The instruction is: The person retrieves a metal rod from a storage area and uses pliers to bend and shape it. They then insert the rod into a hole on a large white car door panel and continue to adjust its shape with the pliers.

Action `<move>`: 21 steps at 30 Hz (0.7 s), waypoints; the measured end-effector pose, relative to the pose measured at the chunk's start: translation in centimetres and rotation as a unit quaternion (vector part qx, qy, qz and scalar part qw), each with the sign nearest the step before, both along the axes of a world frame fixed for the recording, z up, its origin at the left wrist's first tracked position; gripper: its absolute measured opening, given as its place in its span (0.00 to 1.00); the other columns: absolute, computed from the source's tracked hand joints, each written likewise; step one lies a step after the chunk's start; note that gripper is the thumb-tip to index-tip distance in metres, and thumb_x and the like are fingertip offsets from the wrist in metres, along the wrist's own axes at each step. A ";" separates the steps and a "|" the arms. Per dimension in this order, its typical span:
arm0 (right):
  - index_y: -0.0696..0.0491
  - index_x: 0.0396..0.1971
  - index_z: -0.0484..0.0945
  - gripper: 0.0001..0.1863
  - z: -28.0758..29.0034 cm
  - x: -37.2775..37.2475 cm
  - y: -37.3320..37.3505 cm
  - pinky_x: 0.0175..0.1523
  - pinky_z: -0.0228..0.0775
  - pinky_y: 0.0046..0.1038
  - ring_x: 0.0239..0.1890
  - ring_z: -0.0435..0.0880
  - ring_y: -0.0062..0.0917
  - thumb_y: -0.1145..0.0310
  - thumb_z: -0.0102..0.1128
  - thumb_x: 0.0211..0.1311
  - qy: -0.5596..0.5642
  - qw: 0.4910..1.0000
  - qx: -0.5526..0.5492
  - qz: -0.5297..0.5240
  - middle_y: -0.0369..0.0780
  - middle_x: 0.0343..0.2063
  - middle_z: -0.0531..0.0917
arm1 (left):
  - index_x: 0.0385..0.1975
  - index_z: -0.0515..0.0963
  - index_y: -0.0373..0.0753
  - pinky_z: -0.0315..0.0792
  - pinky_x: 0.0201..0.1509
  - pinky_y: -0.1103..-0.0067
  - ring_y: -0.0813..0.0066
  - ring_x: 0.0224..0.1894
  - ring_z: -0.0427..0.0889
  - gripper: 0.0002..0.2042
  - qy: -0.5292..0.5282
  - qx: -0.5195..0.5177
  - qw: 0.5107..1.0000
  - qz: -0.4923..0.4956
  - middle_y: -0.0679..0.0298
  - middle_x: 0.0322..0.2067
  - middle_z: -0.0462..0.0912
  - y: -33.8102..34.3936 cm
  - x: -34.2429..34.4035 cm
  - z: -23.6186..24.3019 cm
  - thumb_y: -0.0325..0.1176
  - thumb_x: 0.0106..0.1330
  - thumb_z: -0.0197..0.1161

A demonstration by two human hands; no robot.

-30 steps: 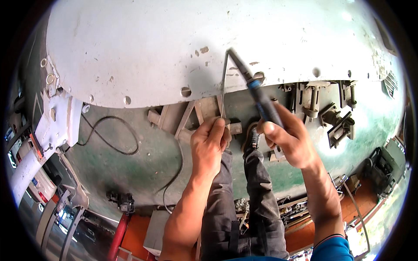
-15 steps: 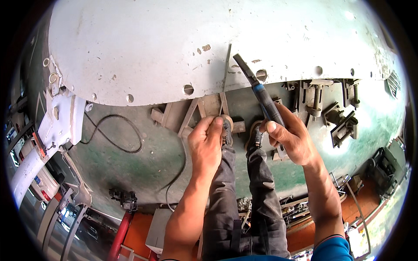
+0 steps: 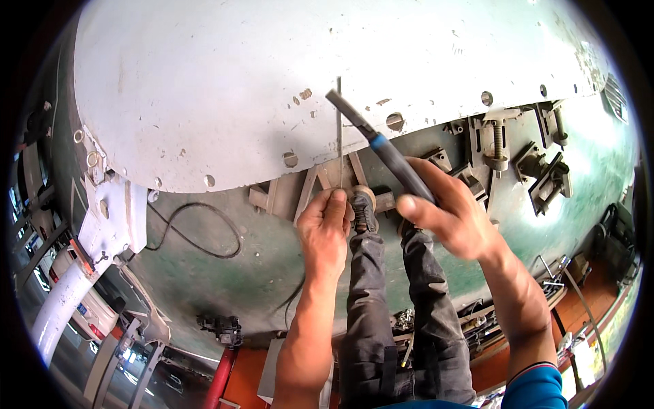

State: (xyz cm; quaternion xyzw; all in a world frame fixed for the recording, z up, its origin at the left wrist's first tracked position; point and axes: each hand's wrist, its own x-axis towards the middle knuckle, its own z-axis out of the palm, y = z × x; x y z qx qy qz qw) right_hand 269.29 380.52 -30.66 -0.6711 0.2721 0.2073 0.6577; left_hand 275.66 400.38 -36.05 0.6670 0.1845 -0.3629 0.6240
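A thin grey welding rod (image 3: 340, 129) rises from the pinched thumb and fingers of my left hand (image 3: 323, 228), its upper end in front of a white metal panel (image 3: 204, 82). My right hand (image 3: 453, 211) is closed around the dark grip of what looks like a welding electrode holder (image 3: 392, 160), which has a blue band and a flat metal head. The holder slants up to the left. In this view its head overlaps the rod near the rod's upper end; whether they touch, I cannot tell.
Holes run along the chipped panel's lower edge. Metal brackets and screw clamps (image 3: 501, 140) lie on the green floor at right, and a steel frame piece (image 3: 306, 187) lies ahead of my shoes. A black cable (image 3: 235, 235) loops at left beside a white tubular part (image 3: 112, 235).
The electrode holder has swung left, bringing its head across the rod in view. The rod now stands more upright. My view has shifted slightly, moving the surroundings.
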 end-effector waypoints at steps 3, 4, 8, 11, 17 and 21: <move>0.65 0.57 0.69 0.38 -0.9 0.2 0.0 0.39 0.72 0.32 0.31 0.81 0.31 0.43 0.59 0.65 0.036 0.998 -0.025 0.034 0.46 0.27 0.81 | 0.31 0.78 0.37 0.53 0.20 0.86 0.87 0.18 0.62 0.11 0.016 0.020 1.000 -0.011 0.73 0.19 0.71 0.1 0.0 0.3 0.38 0.73 0.59; 0.65 0.56 0.70 0.38 -0.1 0.0 0.1 0.38 0.71 0.33 0.30 0.80 0.32 0.43 0.59 0.65 0.009 1.000 0.000 0.013 0.46 0.26 0.81 | 0.32 0.78 0.37 0.53 0.20 0.86 0.87 0.18 0.62 0.11 0.026 0.024 0.999 -0.009 0.73 0.19 0.71 0.3 0.0 0.2 0.38 0.73 0.59; 0.65 0.55 0.71 0.37 -0.7 -0.7 0.2 0.38 0.71 0.34 0.31 0.81 0.35 0.43 0.60 0.64 0.077 0.995 0.030 0.052 0.48 0.26 0.81 | 0.33 0.78 0.37 0.55 0.20 0.85 0.86 0.18 0.64 0.11 0.039 -0.011 0.999 -0.029 0.71 0.20 0.73 0.4 0.5 -0.3 0.38 0.73 0.59; 0.65 0.56 0.70 0.37 -1.1 -1.2 0.1 0.39 0.72 0.34 0.31 0.81 0.35 0.44 0.61 0.64 0.018 0.999 0.005 0.041 0.49 0.27 0.81 | 0.33 0.77 0.38 0.56 0.21 0.85 0.85 0.18 0.64 0.11 0.042 -0.017 0.997 -0.054 0.71 0.21 0.73 0.6 1.0 -0.8 0.39 0.74 0.57; 0.62 0.40 0.73 0.31 -2.5 -1.4 0.4 0.39 0.71 0.35 0.30 0.80 0.33 0.43 0.60 0.64 0.061 0.997 -0.008 0.053 0.47 0.25 0.81 | 0.34 0.76 0.39 0.58 0.23 0.85 0.85 0.20 0.65 0.11 0.064 -0.049 0.996 -0.031 0.71 0.23 0.74 0.9 0.6 -1.1 0.39 0.75 0.56; 0.61 0.39 0.74 0.31 -2.2 -1.1 0.4 0.38 0.70 0.35 0.29 0.79 0.34 0.43 0.60 0.63 0.068 0.996 -0.014 0.053 0.47 0.24 0.79 | 0.34 0.76 0.38 0.58 0.24 0.85 0.85 0.21 0.65 0.12 0.004 -0.029 0.998 -0.053 0.72 0.23 0.74 1.2 -0.1 -0.9 0.40 0.74 0.57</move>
